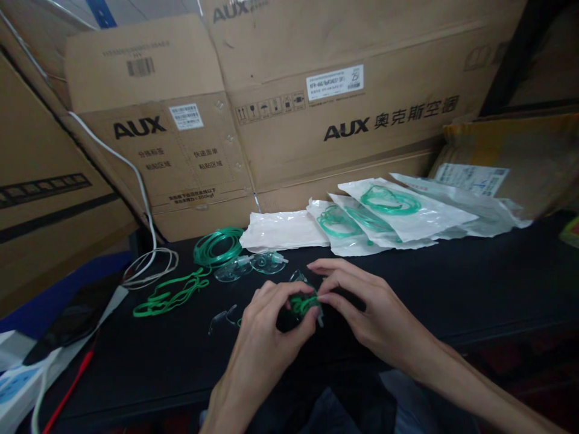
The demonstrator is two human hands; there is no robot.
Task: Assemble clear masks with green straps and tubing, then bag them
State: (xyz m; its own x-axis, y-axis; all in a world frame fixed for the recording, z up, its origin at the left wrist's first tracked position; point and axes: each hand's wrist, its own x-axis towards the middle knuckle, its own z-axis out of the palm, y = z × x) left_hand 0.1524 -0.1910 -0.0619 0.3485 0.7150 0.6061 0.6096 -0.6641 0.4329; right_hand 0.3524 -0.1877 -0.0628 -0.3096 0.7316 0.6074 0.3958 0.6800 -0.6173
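A clear plastic oxygen mask [298, 276] is gripped between the fingers and thumb of my left hand [265, 325], low over the black table. A bunched green elastic strap [302, 303] lies against this mask. My right hand [368, 295] has thumb and index finger pinched at the strap's right end, its other fingers extended. Part of the mask is hidden behind my fingers. Just beyond the hands lie two more clear masks, one on the left [231, 270] and one on the right [268, 262]. Several loose green straps [174, 292] lie further left.
Coiled green tubing [219, 246] sits behind the masks. Flat white packets [284, 231] and several pouches with green tubing [391, 202] lie at the back, against large cardboard boxes [289, 150]. A white cable [136, 175] hangs at left, above a dark phone-like slab [75, 316].
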